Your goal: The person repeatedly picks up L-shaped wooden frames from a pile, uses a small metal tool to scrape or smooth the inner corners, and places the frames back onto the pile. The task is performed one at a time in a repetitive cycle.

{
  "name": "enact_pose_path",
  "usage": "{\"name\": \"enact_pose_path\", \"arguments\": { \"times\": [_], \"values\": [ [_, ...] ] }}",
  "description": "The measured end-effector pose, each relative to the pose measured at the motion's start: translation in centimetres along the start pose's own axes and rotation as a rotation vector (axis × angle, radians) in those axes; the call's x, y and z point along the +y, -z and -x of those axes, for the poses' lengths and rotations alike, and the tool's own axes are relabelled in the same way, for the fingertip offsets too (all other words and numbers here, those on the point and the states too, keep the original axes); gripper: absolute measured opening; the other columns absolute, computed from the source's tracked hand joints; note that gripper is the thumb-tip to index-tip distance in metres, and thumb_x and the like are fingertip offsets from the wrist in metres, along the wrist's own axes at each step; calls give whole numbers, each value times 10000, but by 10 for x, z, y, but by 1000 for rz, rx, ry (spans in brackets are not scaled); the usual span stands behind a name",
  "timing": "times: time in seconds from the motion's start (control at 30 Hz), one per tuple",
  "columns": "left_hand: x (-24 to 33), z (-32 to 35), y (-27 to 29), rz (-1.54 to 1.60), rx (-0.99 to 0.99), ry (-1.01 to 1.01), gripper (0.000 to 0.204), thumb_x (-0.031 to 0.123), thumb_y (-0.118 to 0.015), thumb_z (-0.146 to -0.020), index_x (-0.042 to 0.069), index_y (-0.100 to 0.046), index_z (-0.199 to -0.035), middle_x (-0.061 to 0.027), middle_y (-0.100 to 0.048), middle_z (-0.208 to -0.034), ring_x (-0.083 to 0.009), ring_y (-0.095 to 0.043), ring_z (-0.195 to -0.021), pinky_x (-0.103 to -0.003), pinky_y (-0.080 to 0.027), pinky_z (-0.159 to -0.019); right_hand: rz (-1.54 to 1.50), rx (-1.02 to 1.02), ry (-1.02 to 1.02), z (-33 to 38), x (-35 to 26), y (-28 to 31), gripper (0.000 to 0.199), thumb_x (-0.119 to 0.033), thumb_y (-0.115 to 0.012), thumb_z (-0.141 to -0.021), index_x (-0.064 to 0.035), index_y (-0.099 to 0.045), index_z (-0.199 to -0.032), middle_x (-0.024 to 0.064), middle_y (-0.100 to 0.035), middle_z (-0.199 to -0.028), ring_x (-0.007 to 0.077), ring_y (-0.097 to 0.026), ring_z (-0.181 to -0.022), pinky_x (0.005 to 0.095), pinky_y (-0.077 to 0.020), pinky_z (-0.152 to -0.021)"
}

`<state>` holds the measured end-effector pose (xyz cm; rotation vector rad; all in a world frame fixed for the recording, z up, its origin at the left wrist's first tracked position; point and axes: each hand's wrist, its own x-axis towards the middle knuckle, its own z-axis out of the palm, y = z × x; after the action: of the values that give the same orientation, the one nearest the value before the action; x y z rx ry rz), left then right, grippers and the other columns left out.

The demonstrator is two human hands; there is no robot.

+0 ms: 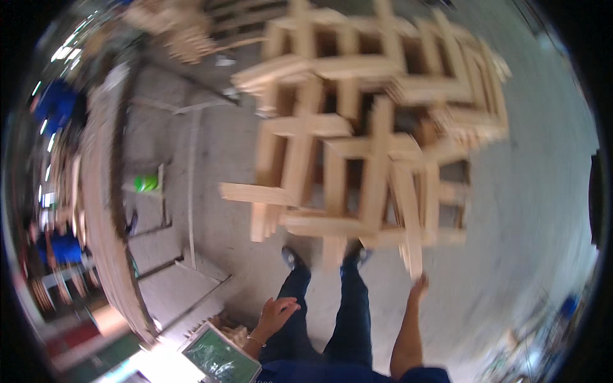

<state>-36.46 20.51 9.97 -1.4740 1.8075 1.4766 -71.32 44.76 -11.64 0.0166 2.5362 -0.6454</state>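
A big stack of pale wooden frames (373, 185), built of crossed planks, stands on the floor in front of my feet. My left hand (279, 313) is held in front of my left thigh, fingers stretched out and nothing in it. Lower right, my right hand (418, 287) is at the near end of a slanting wooden plank (408, 223) of the stack. Blur and the angle hide its fingers, so whether it grips or only sits beside the plank is unclear.
A long wooden-edged workbench (105, 172) runs along the left, with a green object (146, 183) beneath it. Near my left arm is a green panel (220, 357) with a pale frame. People in blue (60, 246) are beyond the bench. Grey concrete floor (536, 210) extends right.
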Motion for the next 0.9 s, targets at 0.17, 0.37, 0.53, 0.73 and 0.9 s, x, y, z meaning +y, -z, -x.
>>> {"name": "enact_pose_path", "arguments": {
  "times": [0.17,0.37,0.53,0.73,0.9],
  "values": [
    [-24,48,28,267,292,-39,320,418,-521,-889,159,-695,-818,11,-676,-785,-126,-636,-863,-510,-177,-1049,133,-7,203,96,-22,7,388,-295,-560,-865,72,-624,-753,167,-608,-667,257,-558,-597,426,-425,-565],
    [-123,106,81,503,371,-94,310,373,-517,-905,131,-639,-1056,-64,-680,-882,-183,-646,-883,-321,-479,-824,4,-250,326,196,-105,-53,438,-349,-571,-867,48,-648,-698,170,-617,-634,260,-592,-599,407,-454,-573],
    [-198,183,141,632,595,-143,307,315,-544,-900,112,-609,-1120,-99,-660,-1030,-189,-627,-976,-326,-491,-827,-38,-437,592,280,-230,-118,445,-365,-553,-881,47,-656,-746,166,-634,-668,259,-601,-630,394,-469,-599],
    [-255,264,215,1030,910,-201,284,231,-547,-914,53,-593,-1130,-72,-638,-1078,-148,-582,-1020,-282,-449,-893,-208,-1009,554,418,-431,-185,339,-399,-554,-878,-69,-619,-913,-53,-437,-690,56,-388,-545,231,-306,-460],
    [-295,299,269,1373,1311,-312,247,179,-548,-919,-16,-623,-1049,-67,-646,-1045,-112,-568,-977,-271,-430,-891,-158,-1230,776,583,-606,-203,343,-418,-596,-843,-89,-593,-749,-94,-266,-551,17,-254,-477,189,-179,-433]
  ]
}}
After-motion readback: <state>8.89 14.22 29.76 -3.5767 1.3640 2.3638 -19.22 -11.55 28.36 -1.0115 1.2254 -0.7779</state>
